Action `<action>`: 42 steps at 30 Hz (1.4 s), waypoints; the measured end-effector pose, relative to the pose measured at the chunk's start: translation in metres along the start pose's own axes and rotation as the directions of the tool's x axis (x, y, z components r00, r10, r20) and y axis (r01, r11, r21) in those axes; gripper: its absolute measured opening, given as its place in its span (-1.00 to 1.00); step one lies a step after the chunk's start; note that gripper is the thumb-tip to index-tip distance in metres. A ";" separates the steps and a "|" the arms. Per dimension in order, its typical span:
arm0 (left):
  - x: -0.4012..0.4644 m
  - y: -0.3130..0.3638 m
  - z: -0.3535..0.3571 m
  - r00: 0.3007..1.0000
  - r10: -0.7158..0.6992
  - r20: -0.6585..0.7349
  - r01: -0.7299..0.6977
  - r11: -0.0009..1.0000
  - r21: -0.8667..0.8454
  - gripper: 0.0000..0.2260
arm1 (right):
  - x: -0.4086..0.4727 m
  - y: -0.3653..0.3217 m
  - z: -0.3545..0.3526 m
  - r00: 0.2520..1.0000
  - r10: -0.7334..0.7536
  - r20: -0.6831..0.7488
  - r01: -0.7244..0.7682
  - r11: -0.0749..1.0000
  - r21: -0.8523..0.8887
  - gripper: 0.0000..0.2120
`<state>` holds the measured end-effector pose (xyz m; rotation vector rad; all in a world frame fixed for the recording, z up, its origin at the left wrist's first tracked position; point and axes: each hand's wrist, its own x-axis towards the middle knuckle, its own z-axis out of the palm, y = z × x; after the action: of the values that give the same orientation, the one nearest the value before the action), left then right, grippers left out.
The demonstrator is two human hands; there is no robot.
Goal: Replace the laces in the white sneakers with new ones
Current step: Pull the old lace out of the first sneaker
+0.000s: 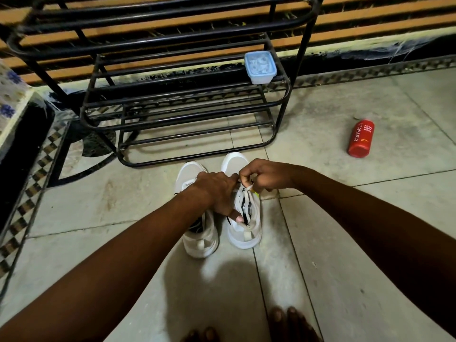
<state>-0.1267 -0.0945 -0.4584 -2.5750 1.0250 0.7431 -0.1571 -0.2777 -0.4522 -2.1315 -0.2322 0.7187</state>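
Two white sneakers stand side by side on the floor tiles at six o'clock of the black shoe rack (pixel 172 99); the right sneaker (pixel 243 213) is steadied by the left hand (pixel 218 191), gripped at the tongue; a white lace (pixel 247 188) is pinched by the right hand (pixel 265 176) above the eyelets; unlacing or threading cannot be told; next, the lace end should be drawn through an eyelet.

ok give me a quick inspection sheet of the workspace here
surface: tiled floor, bare patches with stains
job's things: two white sneakers, left sneaker and right sneaker, side by side; white lace at the right sneaker
clutter: red bottle lying on the floor
grippers: left hand holds the right sneaker; right hand pinches the lace
cables: nothing seen
surroundings: black metal rack, lidded plastic box on it
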 end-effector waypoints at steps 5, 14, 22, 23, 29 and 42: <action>-0.001 0.000 0.001 1.000 -0.003 0.009 0.003 1.000 -0.011 0.02 | 0.003 0.001 0.000 0.997 -0.032 0.075 0.038 0.997 -0.074 -0.86; -0.001 0.001 0.005 0.999 -0.022 0.023 0.022 1.000 -0.007 0.16 | -0.001 0.034 0.016 0.999 -0.024 -0.025 0.035 0.758 0.651 -0.81; 0.002 0.001 0.007 0.999 -0.023 0.041 0.024 0.999 -0.024 0.20 | -0.014 0.037 0.019 0.974 -0.070 -0.217 0.126 0.958 0.257 -0.73; 0.002 0.002 0.008 0.999 -0.028 0.036 0.029 0.999 -0.022 0.21 | -0.015 0.034 0.012 0.973 -0.110 -0.204 0.120 0.992 0.036 -0.78; 0.001 0.004 0.010 0.999 -0.034 0.012 0.034 0.999 -0.003 0.14 | -0.013 0.023 0.008 0.983 -0.116 -0.143 0.078 0.965 -0.250 -0.88; -0.005 0.008 0.001 0.998 -0.026 0.058 0.027 1.000 -0.007 0.06 | -0.015 0.031 0.028 0.889 -0.042 -0.456 0.091 0.992 0.087 -0.80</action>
<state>-0.1359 -0.0969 -0.4575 -2.5529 0.9706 0.8121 -0.1874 -0.2845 -0.4837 -2.1101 -0.0118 0.1715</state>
